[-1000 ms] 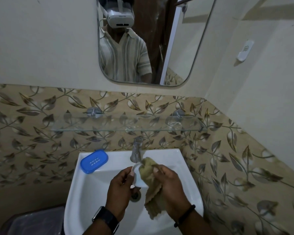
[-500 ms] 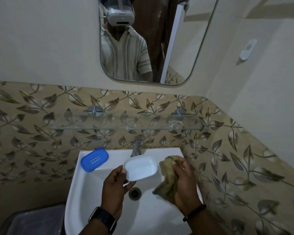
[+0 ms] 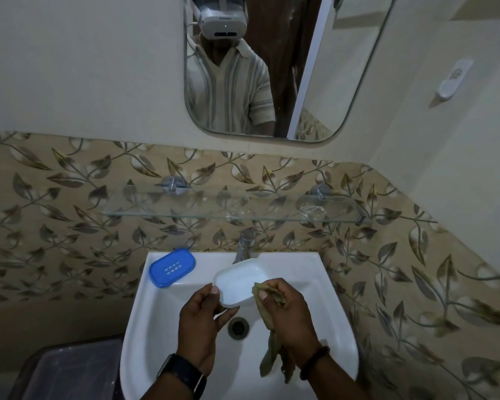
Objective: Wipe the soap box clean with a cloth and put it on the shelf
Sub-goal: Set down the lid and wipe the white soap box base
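Over the white sink (image 3: pixel 324 319), my left hand (image 3: pixel 202 321) holds the white soap box tray (image 3: pixel 240 281) by its near left corner, hollow side up. My right hand (image 3: pixel 289 310) grips an olive-brown cloth (image 3: pixel 272 350) and presses its top against the tray's right edge; the rest of the cloth hangs down below my wrist. The blue soap box lid (image 3: pixel 172 267), with small slots, lies on the sink's back left corner. A clear glass shelf (image 3: pixel 202 212) is fixed to the leaf-patterned wall above the tap.
A chrome tap (image 3: pixel 244 243) stands just behind the tray. A mirror (image 3: pixel 272 67) hangs above the shelf. A transparent object (image 3: pixel 312 213) sits on the shelf's right end. A dark bin (image 3: pixel 70 370) stands at the lower left. The right wall carries a white fixture (image 3: pixel 453 79).
The tray went from upright against the cloth to lying flat, hollow side up. My right hand drew away with the cloth, then came back to the tray's right edge.
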Action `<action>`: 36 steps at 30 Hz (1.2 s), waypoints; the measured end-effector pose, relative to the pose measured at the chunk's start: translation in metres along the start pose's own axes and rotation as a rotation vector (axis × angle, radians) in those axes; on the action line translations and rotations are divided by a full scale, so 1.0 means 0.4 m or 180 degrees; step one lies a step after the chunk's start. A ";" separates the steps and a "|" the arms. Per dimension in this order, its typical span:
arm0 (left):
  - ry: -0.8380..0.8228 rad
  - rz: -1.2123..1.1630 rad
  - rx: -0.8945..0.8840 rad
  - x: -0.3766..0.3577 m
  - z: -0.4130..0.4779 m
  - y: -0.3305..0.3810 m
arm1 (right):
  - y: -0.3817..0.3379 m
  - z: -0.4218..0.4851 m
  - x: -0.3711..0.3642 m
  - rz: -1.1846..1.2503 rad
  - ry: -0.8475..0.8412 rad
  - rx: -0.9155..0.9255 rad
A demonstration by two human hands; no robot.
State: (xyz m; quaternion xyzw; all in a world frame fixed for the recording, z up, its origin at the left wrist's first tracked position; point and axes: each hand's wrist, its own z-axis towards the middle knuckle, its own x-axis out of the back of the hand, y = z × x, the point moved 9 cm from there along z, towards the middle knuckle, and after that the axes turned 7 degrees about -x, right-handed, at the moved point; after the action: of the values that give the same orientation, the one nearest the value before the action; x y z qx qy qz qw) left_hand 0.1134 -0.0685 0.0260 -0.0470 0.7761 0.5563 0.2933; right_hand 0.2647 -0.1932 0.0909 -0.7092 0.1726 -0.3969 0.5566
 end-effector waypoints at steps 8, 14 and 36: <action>0.0115 -0.0179 -0.0046 0.014 0.026 -0.003 | 0.055 0.104 0.153 0.0597 0.0855 -0.0216; -0.0007 0.0071 0.0031 0.002 0.018 -0.037 | 0.107 0.271 0.209 0.1414 0.0435 -0.0788; 0.0083 0.0421 0.0168 -0.005 0.029 -0.062 | 0.364 0.468 0.143 -0.3068 -0.0680 0.0007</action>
State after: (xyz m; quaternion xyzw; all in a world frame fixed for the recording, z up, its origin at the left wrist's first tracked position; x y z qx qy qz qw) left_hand 0.1297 -0.0679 0.0037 0.0049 0.7956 0.5531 0.2469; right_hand 0.4705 -0.1570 -0.0352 -0.7445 -0.2335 -0.5345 0.3249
